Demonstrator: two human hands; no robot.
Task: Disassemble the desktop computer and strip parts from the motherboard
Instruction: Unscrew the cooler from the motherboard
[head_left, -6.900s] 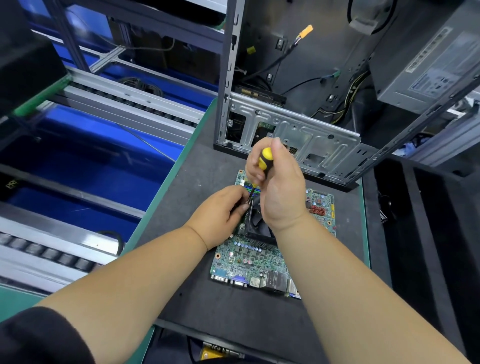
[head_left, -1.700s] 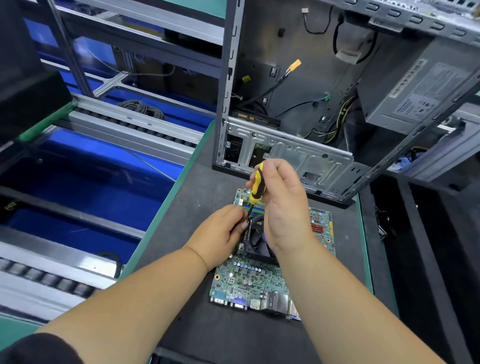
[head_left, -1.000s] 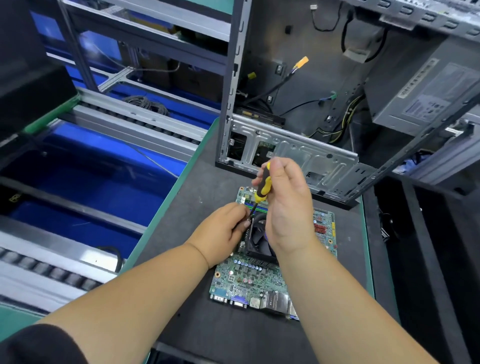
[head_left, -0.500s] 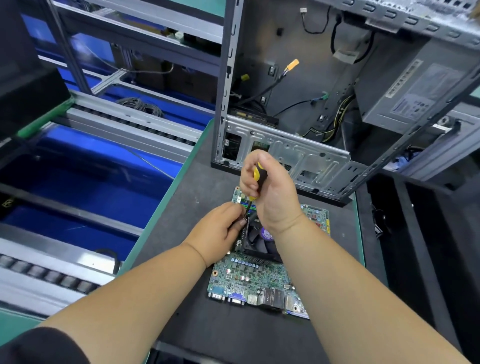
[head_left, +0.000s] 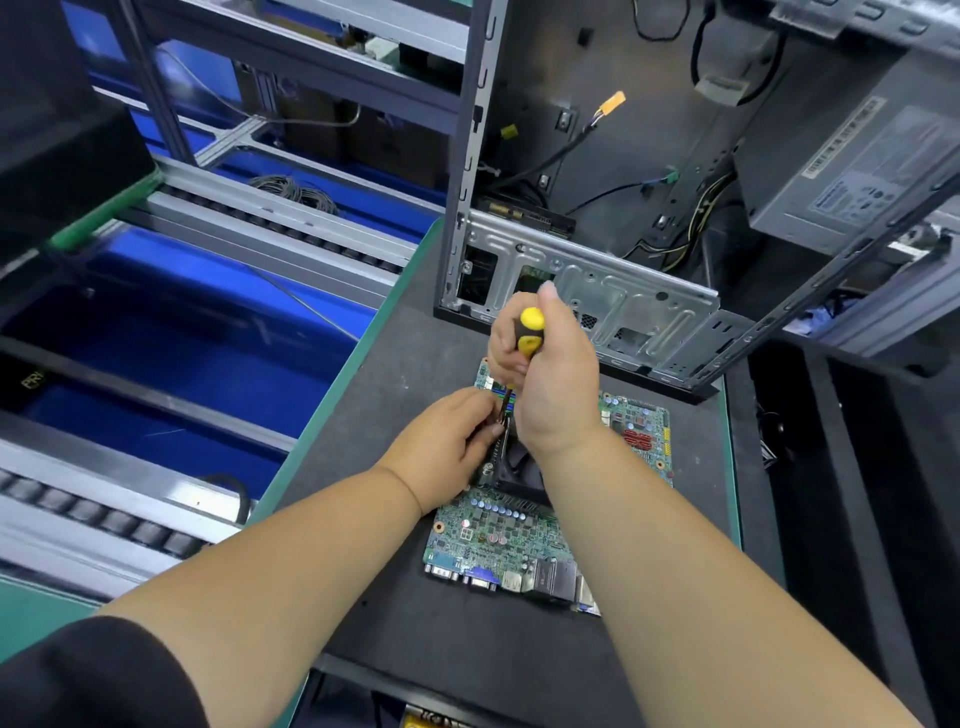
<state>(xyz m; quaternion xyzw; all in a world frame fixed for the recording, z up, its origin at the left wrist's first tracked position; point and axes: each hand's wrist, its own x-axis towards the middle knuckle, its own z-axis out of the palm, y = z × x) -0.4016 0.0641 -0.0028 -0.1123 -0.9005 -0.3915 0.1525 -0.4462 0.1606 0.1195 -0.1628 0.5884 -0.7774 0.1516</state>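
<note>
The motherboard (head_left: 524, 535) lies flat on the dark counter (head_left: 467, 654), just in front of the opened computer case (head_left: 597, 296). The right hand (head_left: 553, 384) is curled round the yellow-and-black handle of a screwdriver (head_left: 527, 332), holding it nearly upright with the shaft running down toward the far-left corner of the black cooler fan (head_left: 519, 475) on the board. The left hand (head_left: 447, 444) rests against the fan's left side, its fingertips pinching the shaft low down to steady it. The tip itself is hidden between the hands, so the screw it sits in is probably a cooler mount, though that cannot be confirmed.

To do this step well, the driver should stay square over the screw with firm downward pressure, so the tip does not cam out and skid across the small components nearby. The left hand should guide lightly without dragging on the rotation, and also keep the board from sliding on the counter.
</note>
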